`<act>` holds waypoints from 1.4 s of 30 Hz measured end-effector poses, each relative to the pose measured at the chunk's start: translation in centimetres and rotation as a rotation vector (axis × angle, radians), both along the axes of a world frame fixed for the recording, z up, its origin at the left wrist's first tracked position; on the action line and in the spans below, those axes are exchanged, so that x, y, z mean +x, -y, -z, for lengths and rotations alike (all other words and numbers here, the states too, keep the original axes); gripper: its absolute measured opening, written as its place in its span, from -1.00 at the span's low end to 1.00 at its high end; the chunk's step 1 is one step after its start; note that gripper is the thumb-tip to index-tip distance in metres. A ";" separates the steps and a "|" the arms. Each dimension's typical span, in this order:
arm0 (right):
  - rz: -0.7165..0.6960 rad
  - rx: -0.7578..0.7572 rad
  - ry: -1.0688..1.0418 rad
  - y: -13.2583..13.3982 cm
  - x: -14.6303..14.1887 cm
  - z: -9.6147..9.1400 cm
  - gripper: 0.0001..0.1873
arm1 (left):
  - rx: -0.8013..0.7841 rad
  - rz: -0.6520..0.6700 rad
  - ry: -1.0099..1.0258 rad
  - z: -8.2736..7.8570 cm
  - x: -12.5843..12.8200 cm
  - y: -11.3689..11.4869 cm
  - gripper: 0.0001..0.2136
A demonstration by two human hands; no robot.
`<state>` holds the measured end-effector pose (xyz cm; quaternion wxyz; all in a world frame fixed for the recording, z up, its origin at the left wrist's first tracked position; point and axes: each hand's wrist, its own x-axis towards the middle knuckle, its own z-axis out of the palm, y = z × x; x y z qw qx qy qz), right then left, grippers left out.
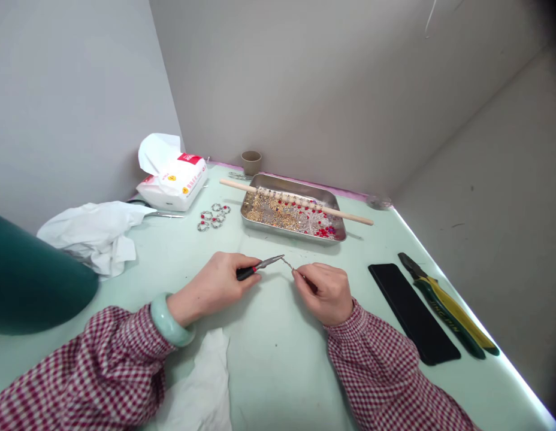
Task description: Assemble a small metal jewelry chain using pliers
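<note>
My left hand (215, 286) is closed round small pliers (259, 267) with a dark and red handle, their thin jaws pointing right. The jaw tips meet a short piece of thin wire (287, 263). My right hand (325, 290) pinches the other end of that wire between thumb and fingertips. Both hands rest low over the pale green table (269, 353), just in front of a metal tray (293, 214) of gold, red and clear beads. A wooden stick (296, 202) threaded with beads lies across the tray. Several finished beaded rings (214, 216) lie left of the tray.
A tissue pack (174, 179) and crumpled white paper (91, 233) sit at the left, more paper (201, 383) near my left sleeve. A small cup (251, 161) stands at the back. A black flat case (413, 312) and green-yellow pliers (444, 305) lie at the right. A dark green object (30, 281) fills the left edge.
</note>
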<state>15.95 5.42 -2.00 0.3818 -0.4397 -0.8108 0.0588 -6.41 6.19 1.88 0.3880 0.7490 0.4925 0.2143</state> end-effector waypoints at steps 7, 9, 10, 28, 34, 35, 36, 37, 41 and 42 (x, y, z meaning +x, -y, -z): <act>-0.013 -0.143 -0.194 0.3 -0.3 -0.1 -0.79 | -0.203 0.075 0.083 -0.3 -0.5 -0.4 -0.70; -0.012 -0.157 -0.202 0.3 -0.3 -0.1 -0.78 | -0.184 0.090 0.079 -0.4 -0.6 -0.4 -0.69; -0.010 -0.162 -0.206 0.4 -0.4 -0.1 -0.78 | -0.173 0.095 0.073 -0.4 -0.6 -0.4 -0.69; 0.008 -0.175 -0.229 0.5 -0.4 0.0 -0.78 | -0.113 0.104 0.021 -0.2 -0.4 -0.1 -0.70; 0.030 -0.223 -0.277 0.6 -0.5 -0.2 -0.77 | -0.018 0.135 -0.021 -0.2 -0.3 -0.1 -0.72; 0.032 -0.237 -0.285 0.6 -0.6 -0.2 -0.77 | 0.001 0.138 -0.028 -0.2 -0.3 0.0 -0.72; 0.032 -0.258 -0.296 0.6 -0.6 -0.3 -0.77 | 0.019 0.142 -0.033 -0.3 -0.3 0.0 -0.72; 0.029 -0.287 -0.312 0.6 -0.6 -0.4 -0.77 | 0.032 0.147 -0.035 -0.3 -0.3 0.0 -0.72; 0.011 -0.423 -0.410 0.4 -0.6 -0.8 -0.77 | 0.039 0.178 -0.022 -0.4 -0.2 0.1 -0.72; 0.010 -0.442 -0.428 0.4 -0.7 -0.8 -0.77 | 0.038 0.186 -0.016 -0.5 -0.2 0.1 -0.71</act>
